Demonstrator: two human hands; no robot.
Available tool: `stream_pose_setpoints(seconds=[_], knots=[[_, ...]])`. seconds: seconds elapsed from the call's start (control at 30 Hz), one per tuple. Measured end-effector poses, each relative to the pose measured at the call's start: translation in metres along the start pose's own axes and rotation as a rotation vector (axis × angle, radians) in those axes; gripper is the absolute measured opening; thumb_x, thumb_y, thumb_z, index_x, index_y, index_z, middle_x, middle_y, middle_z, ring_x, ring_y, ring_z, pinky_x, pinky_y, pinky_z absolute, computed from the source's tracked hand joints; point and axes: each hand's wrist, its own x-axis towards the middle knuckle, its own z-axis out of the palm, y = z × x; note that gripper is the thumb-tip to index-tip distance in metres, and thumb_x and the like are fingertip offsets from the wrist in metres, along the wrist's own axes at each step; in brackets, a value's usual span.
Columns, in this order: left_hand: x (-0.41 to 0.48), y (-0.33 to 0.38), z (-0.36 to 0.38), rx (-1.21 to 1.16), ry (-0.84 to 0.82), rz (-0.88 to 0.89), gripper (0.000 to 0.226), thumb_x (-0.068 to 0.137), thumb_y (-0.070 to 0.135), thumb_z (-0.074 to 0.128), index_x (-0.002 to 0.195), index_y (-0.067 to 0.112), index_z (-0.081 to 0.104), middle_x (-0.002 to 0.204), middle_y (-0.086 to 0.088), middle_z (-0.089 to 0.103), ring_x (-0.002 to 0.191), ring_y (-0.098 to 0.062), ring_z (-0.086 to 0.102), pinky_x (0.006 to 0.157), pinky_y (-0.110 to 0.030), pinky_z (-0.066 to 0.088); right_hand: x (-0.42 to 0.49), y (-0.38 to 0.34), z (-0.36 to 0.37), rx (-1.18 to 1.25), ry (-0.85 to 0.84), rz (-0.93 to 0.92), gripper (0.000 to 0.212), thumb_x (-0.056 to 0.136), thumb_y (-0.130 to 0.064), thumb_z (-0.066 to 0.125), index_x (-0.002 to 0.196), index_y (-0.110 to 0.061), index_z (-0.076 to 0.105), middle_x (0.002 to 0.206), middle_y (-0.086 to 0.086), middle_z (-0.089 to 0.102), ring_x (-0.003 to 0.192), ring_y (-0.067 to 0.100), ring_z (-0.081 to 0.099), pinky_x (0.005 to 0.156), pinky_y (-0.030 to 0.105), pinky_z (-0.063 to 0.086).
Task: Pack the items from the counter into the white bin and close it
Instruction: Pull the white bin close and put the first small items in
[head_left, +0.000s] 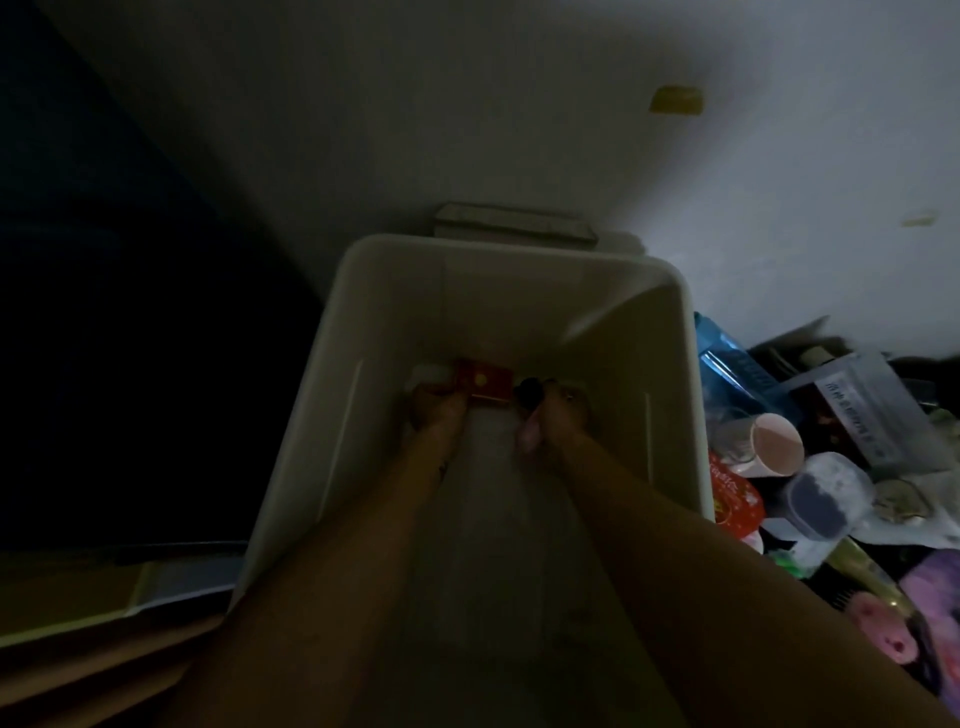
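Hands (436, 410) (558, 415) reach deep into white bin (363, 322), left one gripping red box (483, 382).

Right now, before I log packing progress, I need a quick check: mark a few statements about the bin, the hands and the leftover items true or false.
1. The left hand and the right hand both reach deep into the white bin. True.
2. The white bin is closed. False: it stands open, with no lid on top.
3. A red box is down in the bin, by the hands. True.
4. The pink cup is inside the bin. False: it lies outside, to the bin's right, among other items.
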Motion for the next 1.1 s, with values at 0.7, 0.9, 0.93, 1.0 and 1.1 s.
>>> stream_pose_setpoints(seconds=[0.7,0.9,0.93,1.0,1.1], knots=[[-0.055,0.006,-0.015,0.14,-0.531,-0.011,0.029,0.097,0.026,0.054,0.116,0.008,0.065,0.097,-0.013,0.068,0.061,-0.014,0.065,0.048,-0.02,0.05,-0.032,-0.007,0.02,0.072,-0.134,-0.097,0.046,0.105,-0.036,0.032,0.119,-0.003,0.061,0.107,0.01,0.063,0.095,0.025,0.06,0.078,0.03,0.051],[-0.027,0.009,-0.023,0.22,-0.257,0.165,0.038,0.097,0.033,0.053,0.119,0.005,0.067,0.114,-0.017,0.067,0.1,-0.031,0.064,0.075,-0.029,0.047,-0.03,-0.006,0.023,0.04,-0.239,-0.102,0.04,0.103,-0.03,0.038,0.123,-0.005,0.063,0.123,0.012,0.065,0.109,0.029,0.063,0.1,0.045,0.05],[-0.022,0.014,-0.022,0.145,-0.252,0.108,0.039,0.099,0.029,0.053,0.125,0.002,0.062,0.121,-0.019,0.064,0.109,-0.033,0.062,0.082,-0.031,0.047,-0.032,-0.004,0.021,-0.004,-0.254,-0.114,0.04,0.102,-0.031,0.039,0.124,-0.008,0.063,0.125,0.013,0.065,0.111,0.029,0.062,0.101,0.047,0.049],[-0.01,0.018,-0.023,-0.032,-0.32,-0.004,0.04,0.101,0.018,0.05,0.135,-0.002,0.051,0.131,-0.019,0.058,0.12,-0.031,0.057,0.088,-0.032,0.047,-0.033,0.0,0.017,-0.063,-0.242,-0.14,0.04,0.101,-0.037,0.04,0.125,-0.014,0.063,0.126,0.012,0.064,0.111,0.028,0.061,0.101,0.046,0.048],[0.002,0.014,-0.028,-0.149,-0.22,-0.069,0.038,0.098,0.011,0.051,0.134,0.0,0.052,0.133,-0.018,0.058,0.123,-0.032,0.056,0.092,-0.035,0.049,-0.033,0.006,0.013,-0.071,-0.248,-0.118,0.031,0.102,-0.04,0.04,0.103,-0.021,0.065,0.123,0.025,0.061,0.093,0.026,0.057,0.079,0.036,0.047]])
